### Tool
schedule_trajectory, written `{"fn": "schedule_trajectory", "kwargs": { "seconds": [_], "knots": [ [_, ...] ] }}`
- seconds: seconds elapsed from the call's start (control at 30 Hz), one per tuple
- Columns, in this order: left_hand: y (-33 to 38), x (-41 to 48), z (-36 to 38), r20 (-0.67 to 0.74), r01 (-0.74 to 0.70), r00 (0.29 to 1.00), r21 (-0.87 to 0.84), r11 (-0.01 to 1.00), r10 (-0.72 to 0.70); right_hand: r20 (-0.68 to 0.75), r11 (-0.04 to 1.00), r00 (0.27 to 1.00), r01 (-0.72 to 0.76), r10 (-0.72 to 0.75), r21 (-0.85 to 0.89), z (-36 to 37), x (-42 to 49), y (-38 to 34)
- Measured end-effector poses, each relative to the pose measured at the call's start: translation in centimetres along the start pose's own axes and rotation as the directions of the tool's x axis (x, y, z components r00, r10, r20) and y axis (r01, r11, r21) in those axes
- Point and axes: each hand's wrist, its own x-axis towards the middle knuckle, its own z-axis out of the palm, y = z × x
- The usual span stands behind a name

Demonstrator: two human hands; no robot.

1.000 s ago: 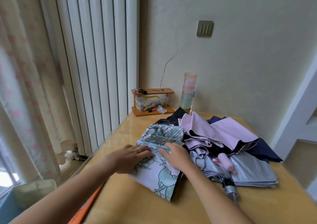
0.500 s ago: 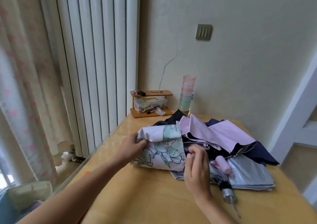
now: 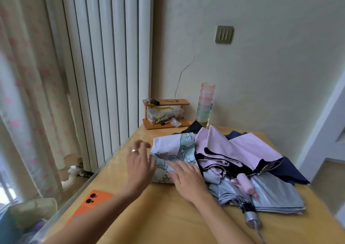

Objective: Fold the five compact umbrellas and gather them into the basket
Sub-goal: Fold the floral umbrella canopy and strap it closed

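Observation:
A white umbrella with a green floral print (image 3: 175, 150) lies rolled into a loose bundle on the wooden table (image 3: 168, 215). My right hand (image 3: 188, 178) presses flat on its near side, fingers straight. My left hand (image 3: 140, 161) hovers at the bundle's left end with fingers spread, blurred, holding nothing. To the right lie a pink umbrella (image 3: 242, 150) with a pink handle (image 3: 245, 185), a silver-grey umbrella (image 3: 270, 197) with a metal tip (image 3: 252, 219), and a navy umbrella (image 3: 291, 171) underneath. No basket is in view.
An orange phone (image 3: 91, 202) lies near the table's left edge. At the back stand a small wooden shelf (image 3: 165, 115) with a clear box and a stack of plastic cups (image 3: 205, 103). A white radiator (image 3: 104, 66) and a curtain (image 3: 28, 94) are at the left.
The floral umbrella went from spread flat to a rolled bundle. My left hand let go of its end and opened; my right hand came down flat on it. The camera tilted up.

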Motion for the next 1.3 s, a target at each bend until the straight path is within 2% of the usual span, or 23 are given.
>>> {"fn": "schedule_trajectory", "kwargs": {
  "seconds": [0.03, 0.07, 0.13, 0.2, 0.27, 0.37, 0.5, 0.57, 0.6, 0.67, 0.73, 0.8, 0.93, 1.0, 1.03, 1.1, 1.17, 1.23, 1.3],
  "knots": [
    [-0.7, -0.4, 0.2, 0.115, -0.146, 0.984, 0.051, 0.988, 0.139, 0.003, 1.0, 1.0, -0.012, 0.012, -0.002, 0.1, 0.7, 0.1],
    [-1.3, -0.8, 0.5, 0.264, -0.219, 0.945, 0.082, 0.972, 0.191, 0.011, 1.0, 1.0, -0.023, 0.023, -0.005, 0.2, 1.2, 0.3],
    [-2.5, -1.6, 1.0, 0.5, -0.177, 0.859, 0.086, 0.98, 0.112, 0.009, 0.999, 0.999, -0.052, 0.052, -0.018, 0.5, 2.1, 0.6],
    [-3.5, -1.9, 1.6, 0.575, -0.06, 0.818, 0.033, 0.998, 0.031, -0.018, 0.997, 0.997, -0.07, 0.069, -0.04, 1.0, 2.7, 0.9],
    [-3.6, -1.3, 1.9, 0.577, -0.024, 0.817, 0.017, 1.0, 0.01, -0.036, 0.995, 0.996, -0.084, 0.083, -0.048, 1.2, 3.0, 1.0],
    [-3.6, -1.1, 2.6, 0.58, -0.029, 0.815, 0.039, 0.999, 0.001, 0.024, 0.995, 0.995, -0.091, 0.092, -0.046, 1.2, 3.4, 1.2],
    [-4.3, -2.7, 3.2, 0.534, -0.114, 0.844, 0.1, 0.988, 0.044, 0.017, 0.997, 0.997, -0.073, 0.074, -0.031, 1.2, 3.3, 1.2],
    [-4.5, -3.4, 3.4, 0.515, -0.133, 0.856, 0.127, 0.983, 0.049, -0.08, 0.997, 0.995, -0.06, 0.063, 0.041, 1.5, 3.0, 1.3],
    [-4.5, -3.5, 3.4, 0.511, -0.135, 0.859, 0.135, 0.982, 0.048, -0.173, 0.994, 0.983, -0.044, 0.06, 0.096, 1.5, 2.9, 1.4],
    [-4.4, -3.4, 3.4, 0.507, -0.133, 0.861, 0.132, 0.982, 0.049, -0.385, 0.981, 0.918, -0.023, 0.097, 0.191, 1.3, 2.9, 1.3],
    [-4.3, -3.3, 3.2, 0.514, -0.13, 0.857, 0.125, 0.984, 0.048, -0.464, 0.967, 0.869, -0.06, 0.172, 0.247, 0.3, 3.1, 1.0],
    [-4.1, -3.1, 2.9, 0.525, -0.127, 0.849, 0.103, 0.986, 0.055, -0.442, 0.959, 0.876, -0.072, 0.192, 0.275, -0.9, 3.8, 1.1],
    [-4.1, -3.2, 2.6, 0.505, -0.144, 0.859, 0.084, 0.986, 0.082, -0.301, 0.954, 0.94, -0.071, 0.162, 0.29, -2.1, 5.6, 2.0],
    [-4.2, -3.3, 2.7, 0.531, -0.158, 0.843, 0.094, 0.983, 0.085, -0.246, 0.889, 0.94, -0.108, 0.238, 0.444, -2.7, 6.4, 2.0],
    [-4.3, -3.4, 2.8, 0.556, -0.166, 0.827, 0.106, 0.98, 0.08, -0.198, 0.828, 0.927, -0.172, 0.32, 0.534, -3.0, 6.7, 1.8],
    [-4.6, -3.5, 3.2, 0.594, -0.17, 0.802, 0.127, 0.977, 0.062, -0.06, 0.655, 0.869, -0.323, 0.491, 0.683, -3.4, 7.7, 2.0],
    [-4.9, -3.6, 3.5, 0.61, -0.176, 0.791, 0.146, 0.973, 0.051, 0.09, 0.431, 0.804, -0.405, 0.588, 0.806, -3.4, 8.3, 2.5],
    [-5.0, -3.6, 3.6, 0.601, -0.181, 0.798, 0.166, 0.969, 0.046, 0.175, 0.288, 0.777, -0.418, 0.604, 0.862, -3.2, 8.7, 2.8],
    [-4.9, -3.7, 3.6, 0.581, -0.17, 0.812, 0.166, 0.971, 0.043, 0.198, 0.249, 0.814, -0.384, 0.547, 0.889, -3.6, 8.4, 2.3]
  ]
}}
